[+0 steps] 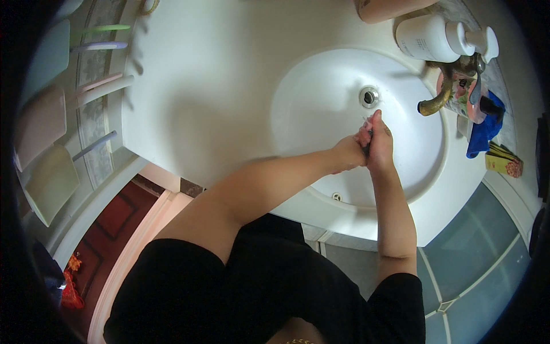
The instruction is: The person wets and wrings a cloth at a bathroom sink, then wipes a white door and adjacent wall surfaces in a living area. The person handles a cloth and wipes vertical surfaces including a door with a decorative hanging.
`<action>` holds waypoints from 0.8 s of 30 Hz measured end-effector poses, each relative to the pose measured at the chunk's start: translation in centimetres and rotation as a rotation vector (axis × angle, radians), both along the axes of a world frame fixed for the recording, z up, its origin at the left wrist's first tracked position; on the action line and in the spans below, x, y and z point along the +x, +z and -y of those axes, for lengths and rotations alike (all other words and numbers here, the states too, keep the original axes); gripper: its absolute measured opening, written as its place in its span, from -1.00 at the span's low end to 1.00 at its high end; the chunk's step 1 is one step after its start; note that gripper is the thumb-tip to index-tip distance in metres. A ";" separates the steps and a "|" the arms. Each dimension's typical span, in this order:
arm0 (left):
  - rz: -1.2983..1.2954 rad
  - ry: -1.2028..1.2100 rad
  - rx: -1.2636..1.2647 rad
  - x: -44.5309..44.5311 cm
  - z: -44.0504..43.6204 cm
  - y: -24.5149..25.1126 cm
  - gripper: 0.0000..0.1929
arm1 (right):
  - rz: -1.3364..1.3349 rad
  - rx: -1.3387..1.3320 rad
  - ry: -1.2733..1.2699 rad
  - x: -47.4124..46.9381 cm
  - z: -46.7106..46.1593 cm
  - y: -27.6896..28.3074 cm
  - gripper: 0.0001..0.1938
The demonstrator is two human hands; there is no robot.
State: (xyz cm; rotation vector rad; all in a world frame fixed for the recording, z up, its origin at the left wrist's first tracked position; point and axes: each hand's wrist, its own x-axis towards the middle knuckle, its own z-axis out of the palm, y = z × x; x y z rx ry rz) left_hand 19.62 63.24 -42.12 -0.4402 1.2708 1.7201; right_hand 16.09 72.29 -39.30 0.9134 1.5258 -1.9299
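Note:
Over the white washbasin (412,172), my two hands are pressed together. My left hand (349,154) comes in from the left, with its wet, pinkish fingers curled towards the right palm. My right hand (380,142) lies against it, thumb pointing towards the metal drain (368,97). A small dark patch shows between the palms; whether it is a thing or shadow, I cannot tell. Most of the fingers are hidden. To the right of the hands, the bronze-coloured faucet (447,92) reaches over the basin rim.
A white pump bottle (425,38) stands behind the faucet, beside a flowered pump bottle (462,96). Further right are a blue cloth (485,129) and a yellow box (503,161). Toothbrushes (103,45) and cups (51,185) line the left side of the counter (193,73).

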 end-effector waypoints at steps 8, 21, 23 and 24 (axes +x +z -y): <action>-0.438 -0.146 -0.355 0.4 0.1 -0.1 -0.77 | -0.050 0.225 -0.142 0.8 0.8 -0.1 -0.55; -0.156 -0.108 -0.089 -0.9 4.5 4.4 -0.70 | -0.338 0.055 0.321 1.2 0.7 3.2 -0.62; 0.228 0.006 0.322 0.4 5.0 4.8 -0.73 | -0.402 -0.062 0.459 1.7 0.1 3.3 -0.62; 0.322 0.007 0.445 1.1 4.8 4.7 -0.75 | -0.407 -0.222 0.410 1.9 -0.1 3.3 -0.67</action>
